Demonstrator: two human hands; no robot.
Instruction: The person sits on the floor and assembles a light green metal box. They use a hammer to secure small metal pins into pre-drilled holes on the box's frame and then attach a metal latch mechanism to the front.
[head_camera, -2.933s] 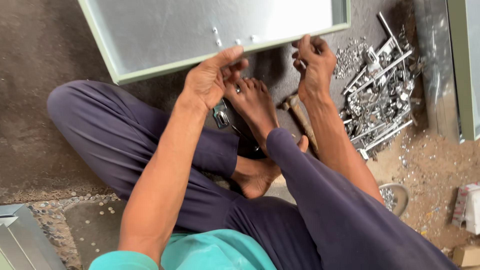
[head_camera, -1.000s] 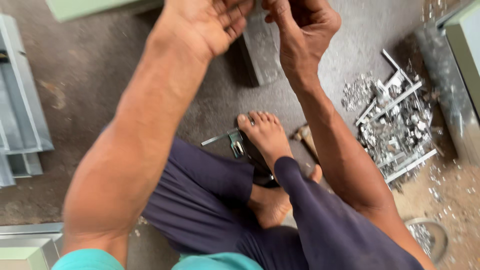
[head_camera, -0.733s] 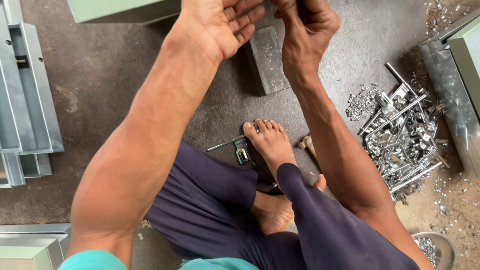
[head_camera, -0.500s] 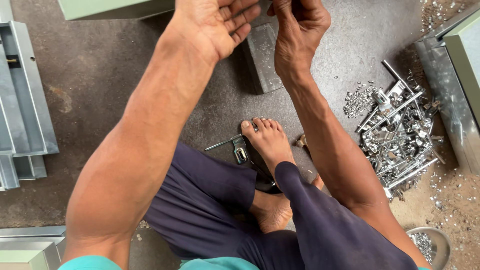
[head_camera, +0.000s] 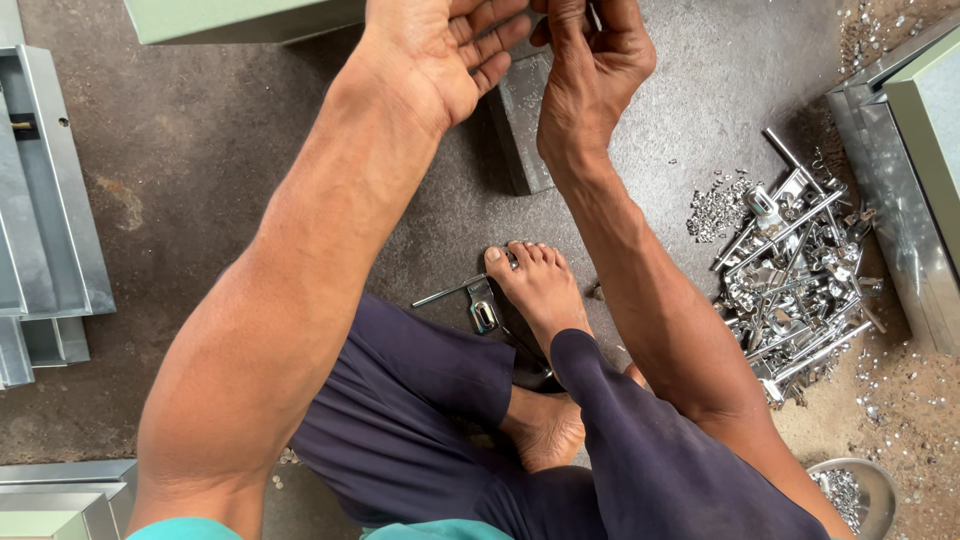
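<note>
1. While the left hand (head_camera: 445, 50) hovers slack with palm bare, the right hand (head_camera: 590, 70) pinches a thin metal piece (head_camera: 594, 14), mostly hidden by its fingers.
2. Below them lies a grey metal block (head_camera: 520, 125) on the floor (head_camera: 250, 150).
3. Rightward, a pile of shiny metal fittings (head_camera: 790, 280).
4. Pale green panel (head_camera: 240, 18), cut off at the top edge.

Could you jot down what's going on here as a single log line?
left hand: open, palm up, empty | right hand: pinching a small silvery part, too small to tell | beneath: dark grey metal block | right: pile of shiny metal fittings

Two hands (head_camera: 450, 50) (head_camera: 590, 70), two bare feet (head_camera: 535, 290) (head_camera: 545, 430), one steel bowl (head_camera: 850, 490), one hardware pile (head_camera: 790, 280), one metal block (head_camera: 520, 120).
</note>
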